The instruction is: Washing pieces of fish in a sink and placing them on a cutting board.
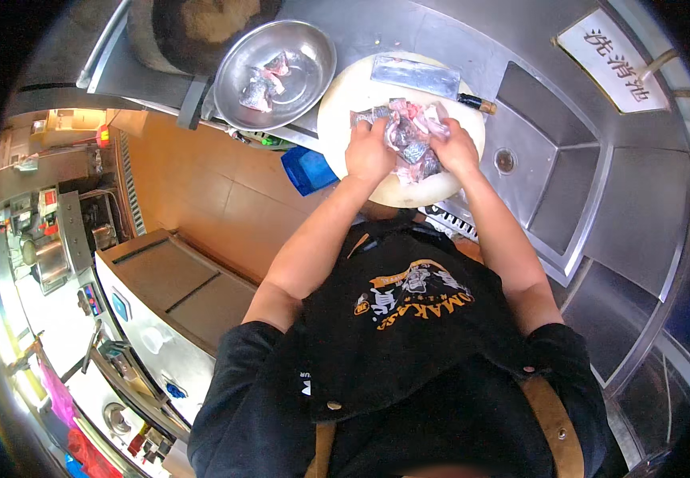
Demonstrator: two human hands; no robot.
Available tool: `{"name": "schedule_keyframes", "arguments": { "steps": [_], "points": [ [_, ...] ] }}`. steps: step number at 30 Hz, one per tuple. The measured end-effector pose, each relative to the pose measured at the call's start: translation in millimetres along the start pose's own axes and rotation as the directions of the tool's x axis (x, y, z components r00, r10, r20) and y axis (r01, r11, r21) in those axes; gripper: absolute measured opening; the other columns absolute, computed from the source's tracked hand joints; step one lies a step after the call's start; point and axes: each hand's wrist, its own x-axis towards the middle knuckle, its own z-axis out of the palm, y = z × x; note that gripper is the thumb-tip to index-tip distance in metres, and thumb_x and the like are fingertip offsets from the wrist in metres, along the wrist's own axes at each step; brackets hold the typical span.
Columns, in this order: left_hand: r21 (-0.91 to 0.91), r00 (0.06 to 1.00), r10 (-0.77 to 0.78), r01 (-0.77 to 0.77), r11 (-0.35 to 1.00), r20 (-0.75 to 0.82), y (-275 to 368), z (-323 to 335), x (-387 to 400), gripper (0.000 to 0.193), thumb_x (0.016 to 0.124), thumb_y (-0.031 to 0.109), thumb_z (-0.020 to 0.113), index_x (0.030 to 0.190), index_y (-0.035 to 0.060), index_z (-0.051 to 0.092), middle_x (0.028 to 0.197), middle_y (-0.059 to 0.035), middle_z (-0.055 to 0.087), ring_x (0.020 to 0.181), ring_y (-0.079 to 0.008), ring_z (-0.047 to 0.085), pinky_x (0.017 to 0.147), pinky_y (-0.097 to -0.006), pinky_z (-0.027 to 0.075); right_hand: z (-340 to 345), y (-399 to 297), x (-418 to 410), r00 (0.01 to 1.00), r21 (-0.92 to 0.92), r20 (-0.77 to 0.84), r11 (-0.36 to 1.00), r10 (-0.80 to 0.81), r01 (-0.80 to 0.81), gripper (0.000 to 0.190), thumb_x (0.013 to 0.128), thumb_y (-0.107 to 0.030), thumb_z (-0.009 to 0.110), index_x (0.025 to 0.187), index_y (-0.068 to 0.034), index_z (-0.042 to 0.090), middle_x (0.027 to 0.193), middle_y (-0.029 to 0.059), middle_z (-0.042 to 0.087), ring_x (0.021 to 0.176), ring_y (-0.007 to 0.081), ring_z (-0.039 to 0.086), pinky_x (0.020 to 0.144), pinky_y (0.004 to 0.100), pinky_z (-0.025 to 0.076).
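Observation:
A heap of raw fish pieces (412,134), with grey skin and pink flesh, lies on a round white cutting board (345,83). From the heap's left side my left hand (371,152) grips some pieces, its fingers curled over them. My right hand (457,148) closes on pieces at the right side. Beyond both hands a cleaver (416,76) rests flat across the board's far part, its dark handle (477,103) reaching past the right rim. A steel bowl (306,89) to the left holds a few more fish pieces (261,83).
On the right is a steel sink (515,140) with a drain, below a sign (614,60) bearing writing. A blue container (309,170) sits below the counter's edge, left of the board. A large wok-like vessel (159,36) stands at the far left. Brown tiled floor (213,179) lies left.

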Motion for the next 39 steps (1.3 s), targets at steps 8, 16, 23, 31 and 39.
{"name": "schedule_keyframes", "arguments": {
  "steps": [8,16,23,31,39],
  "points": [
    [-0.717,0.935,-0.347,0.29,0.633,0.072,-32.3,-14.2,3.2,0.034,0.073,-0.002,0.059,0.105,0.0092,0.057,0.075,-0.0039,0.056,0.063,-0.0161,0.056,0.056,-0.0299,0.046,-15.4,15.9,-3.4,0.997,0.18,-0.07,0.983,-0.02,0.033,0.039,0.079,-0.016,0.059,0.116,-0.009,0.053,0.103,0.0204,0.065,0.096,0.0358,0.063,0.082,0.0407,0.048],
    [-0.834,0.89,-0.425,0.106,0.542,-0.163,-61.9,-137.7,51.6,0.041,0.072,0.002,0.063,0.112,0.0031,0.054,0.084,-0.0106,0.062,0.068,-0.0173,0.061,0.058,-0.0293,0.049,-50.3,-124.7,26.6,0.964,0.43,-0.017,0.868,-0.265,0.247,0.05,0.074,-0.014,0.058,0.122,-0.003,0.052,0.111,0.0216,0.062,0.099,0.0307,0.062,0.084,0.0365,0.048],
    [-0.38,0.513,-0.422,0.19,0.905,-0.747,-119.9,-123.0,74.0,0.051,0.083,0.021,0.066,0.123,-0.0039,0.045,0.111,-0.0165,0.054,0.096,-0.0205,0.054,0.082,-0.0352,0.046,-22.6,-195.7,39.5,0.888,0.83,0.049,0.513,-0.458,0.219,0.066,0.076,-0.029,0.074,0.13,-0.004,0.046,0.121,0.0174,0.059,0.107,0.0259,0.059,0.087,0.033,0.048],
    [-0.059,0.959,0.083,-0.102,0.993,-0.271,-75.6,-6.5,50.1,0.029,0.081,0.022,0.06,0.106,0.009,0.064,0.107,-0.0163,0.061,0.105,-0.0317,0.055,0.091,-0.0434,0.045,2.0,-27.8,19.5,0.907,-0.062,0.044,0.905,-0.419,0.421,0.072,0.072,-0.034,0.072,0.132,-0.005,0.045,0.131,0.0226,0.048,0.124,0.0375,0.043,0.104,0.0418,0.035],
    [0.19,0.981,-0.171,0.185,0.964,-0.088,-50.7,-1.1,80.7,0.032,0.079,0.022,0.061,0.107,0.0069,0.059,0.109,-0.0228,0.056,0.107,-0.034,0.055,0.089,-0.044,0.046,14.3,-75.6,-4.0,0.993,-0.231,0.072,0.97,0.089,-0.07,0.094,0.071,-0.062,0.066,0.143,-0.014,0.031,0.132,0.0249,0.045,0.122,0.0371,0.044,0.101,0.0484,0.036]
  ]
}}
